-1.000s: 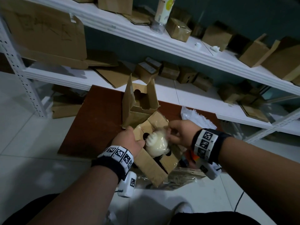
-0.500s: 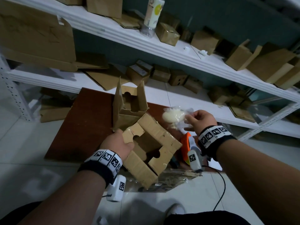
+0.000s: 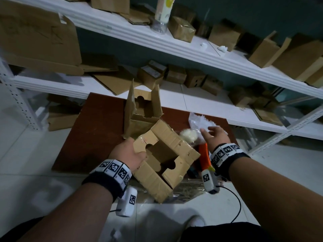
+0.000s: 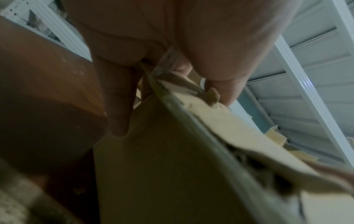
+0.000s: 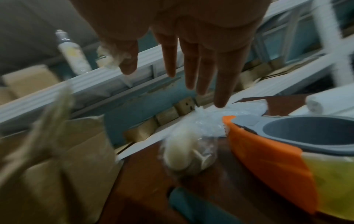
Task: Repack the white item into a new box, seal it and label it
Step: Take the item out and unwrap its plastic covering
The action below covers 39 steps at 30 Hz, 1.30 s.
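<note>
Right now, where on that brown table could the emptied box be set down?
Bare room lies on the brown table, left of the upright open box. The right side is crowded: white item, plastic bag, orange tape dispenser.

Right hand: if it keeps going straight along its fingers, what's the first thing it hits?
Probably the crumpled clear plastic wrap on the brown board: the right hand has straight fingers whose tips end just over it. Depth is unclear, so they may pass above it toward the white shelf.
</note>
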{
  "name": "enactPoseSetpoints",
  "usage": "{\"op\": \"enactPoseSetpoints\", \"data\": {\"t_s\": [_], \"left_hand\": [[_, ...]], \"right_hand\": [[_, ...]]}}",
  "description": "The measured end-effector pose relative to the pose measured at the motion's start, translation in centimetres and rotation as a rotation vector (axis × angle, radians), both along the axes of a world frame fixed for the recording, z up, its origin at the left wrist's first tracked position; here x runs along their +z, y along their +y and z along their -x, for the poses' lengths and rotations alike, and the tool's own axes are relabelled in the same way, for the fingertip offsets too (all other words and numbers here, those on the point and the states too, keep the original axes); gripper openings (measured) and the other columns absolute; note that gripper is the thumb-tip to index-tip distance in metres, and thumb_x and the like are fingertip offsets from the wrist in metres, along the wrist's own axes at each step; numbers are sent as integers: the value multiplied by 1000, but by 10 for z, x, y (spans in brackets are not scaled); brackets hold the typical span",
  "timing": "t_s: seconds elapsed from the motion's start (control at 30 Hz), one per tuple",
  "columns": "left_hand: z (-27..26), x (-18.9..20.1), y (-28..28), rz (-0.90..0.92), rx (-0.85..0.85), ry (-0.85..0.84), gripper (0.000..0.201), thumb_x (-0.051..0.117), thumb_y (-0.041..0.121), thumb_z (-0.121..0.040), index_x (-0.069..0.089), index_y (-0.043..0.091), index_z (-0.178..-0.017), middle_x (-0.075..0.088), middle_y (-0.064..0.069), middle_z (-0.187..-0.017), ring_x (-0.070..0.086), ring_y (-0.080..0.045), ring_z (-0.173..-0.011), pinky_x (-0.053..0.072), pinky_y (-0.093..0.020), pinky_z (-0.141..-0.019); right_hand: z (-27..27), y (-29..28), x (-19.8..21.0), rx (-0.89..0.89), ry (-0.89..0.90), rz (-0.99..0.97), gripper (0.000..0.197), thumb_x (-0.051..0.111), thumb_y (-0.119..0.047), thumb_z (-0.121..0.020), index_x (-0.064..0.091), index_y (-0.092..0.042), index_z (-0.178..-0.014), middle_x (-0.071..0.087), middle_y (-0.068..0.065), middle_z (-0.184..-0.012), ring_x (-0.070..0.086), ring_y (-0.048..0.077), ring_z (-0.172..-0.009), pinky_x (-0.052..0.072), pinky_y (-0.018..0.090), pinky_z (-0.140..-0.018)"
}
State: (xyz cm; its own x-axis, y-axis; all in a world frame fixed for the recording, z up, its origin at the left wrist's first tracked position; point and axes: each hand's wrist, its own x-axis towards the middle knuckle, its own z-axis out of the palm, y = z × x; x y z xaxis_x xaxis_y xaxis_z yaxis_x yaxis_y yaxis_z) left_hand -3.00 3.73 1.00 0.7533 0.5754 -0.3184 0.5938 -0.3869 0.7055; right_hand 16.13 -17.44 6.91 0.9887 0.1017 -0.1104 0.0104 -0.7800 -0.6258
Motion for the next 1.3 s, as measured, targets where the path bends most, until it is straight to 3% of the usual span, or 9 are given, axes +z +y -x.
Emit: {"op": "enactPoseSetpoints", "data": {"t_s": [0.13,0.23,0.4,0.53,0.63,0.73,0.97,1.2,1.3], "left_hand": [[0,5,-2,-11,63,-25,59,73,53,-80,52,24,-127,50,-2,-124,59,-22,-101,50,-33,-76],[4,11,-2,-8,152,-91,67,76,54,-76,51,26,-131,38,-5,-133,57,-23,-101,52,-35,-82],[8,15,1,118,288,-318,54,83,46,-72,59,32,-118,52,2,-122,60,-16,-98,55,-32,-74],[10,12,2,413,333,-497,24,72,44,-86,66,26,-101,71,3,-98,70,-17,-84,61,-45,-73],[11,10,7,524,365,-557,9,65,30,-88,72,26,-93,74,1,-93,71,-22,-87,59,-47,-82],[10,8,12,632,311,-571,20,61,16,-87,75,26,-98,75,3,-104,71,-21,-97,56,-44,-89],[3,1,10,406,69,-535,36,59,19,-97,59,30,-131,62,10,-124,62,-11,-111,56,-37,-91],[-1,1,11,178,147,-380,24,69,31,-89,67,27,-112,64,13,-106,61,-11,-100,48,-29,-80],[0,-2,12,195,182,-274,32,74,29,-84,65,27,-115,64,9,-107,62,-13,-95,48,-28,-74]], "right_hand": [[43,7,8,296,200,-54,39,70,-50,-85,61,-32,-119,71,0,-111,71,21,-92,58,40,-84],[59,18,10,576,52,489,70,75,-49,-81,44,-33,-142,63,-1,-125,62,21,-112,52,34,-92],[75,27,13,704,-192,691,35,57,-25,-95,44,-28,-128,57,-1,-87,63,25,-84,52,35,-74],[76,27,1,788,-199,563,23,48,-37,-100,54,-28,-121,63,-2,-93,62,19,-84,48,28,-72],[70,20,-10,838,-79,406,51,36,-54,-100,51,-27,-141,64,2,-127,61,19,-112,46,29,-96],[68,10,-16,882,64,413,102,17,-88,-78,26,-23,-156,28,1,-161,32,20,-144,23,31,-117],[66,17,0,924,344,477,154,19,-110,-32,-5,-24,-158,-8,-4,-165,2,20,-152,7,40,-120],[66,23,6,782,349,309,86,60,-70,-79,36,-31,-152,34,-12,-155,33,10,-142,21,21,-112],[69,24,7,848,227,484,66,63,-55,-88,38,-41,-148,49,-11,-145,51,6,-123,37,19,-104]]}}
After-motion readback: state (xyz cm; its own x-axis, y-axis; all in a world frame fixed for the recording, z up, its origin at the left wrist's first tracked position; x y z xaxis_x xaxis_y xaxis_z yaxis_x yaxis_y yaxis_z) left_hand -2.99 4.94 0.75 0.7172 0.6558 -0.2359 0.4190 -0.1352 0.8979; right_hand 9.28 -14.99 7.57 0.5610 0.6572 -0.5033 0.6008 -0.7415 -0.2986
